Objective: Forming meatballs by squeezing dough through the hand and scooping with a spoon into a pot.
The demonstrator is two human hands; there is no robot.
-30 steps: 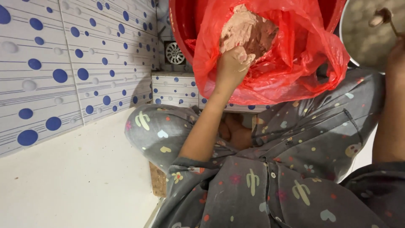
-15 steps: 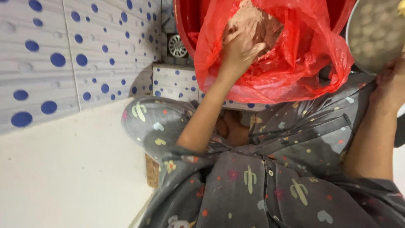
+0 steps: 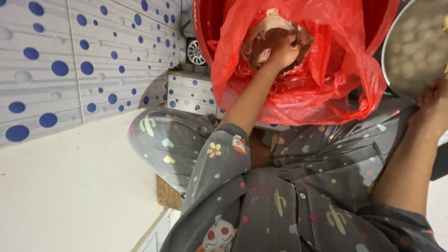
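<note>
L hand (image 3: 280,52) is down inside the red plastic bag (image 3: 322,88), at about 12 o'clock in the view, fingers curled and pressed into the brownish dough-like mass (image 3: 275,30) – looks like it's gripping a clump, but the fingertips are buried so can't tell how tight. The bag lines a red tub (image 3: 205,28), bag mouth spread wide. R hand (image 3: 431,105) is at 3 o'clock, closed on the rim of a round metal pan (image 3: 415,42); pan contents are blurred, pale lumps at best.

Step in hand, as I read it: pulling or kneading a portion of the mass w/ the L while the R steadies the pan. Next move prob. calls for a firm pinch to break a piece free w/o dragging the thin bag up with it, since the plastic sits right against the wrist.

Surface & room: person sits low, knees in grey printed pyjamas (image 3: 261,196) filling 6 o'clock. Plain pale floor (image 3: 70,196) from 7 to 9 o'clock. White wall tiles w/ blue dots (image 3: 84,60) at 10 o'clock, a low tiled step (image 3: 191,93) just below the tub, and 1 round metal drain cover (image 3: 196,52) beside it at 11 o'clock.
</note>
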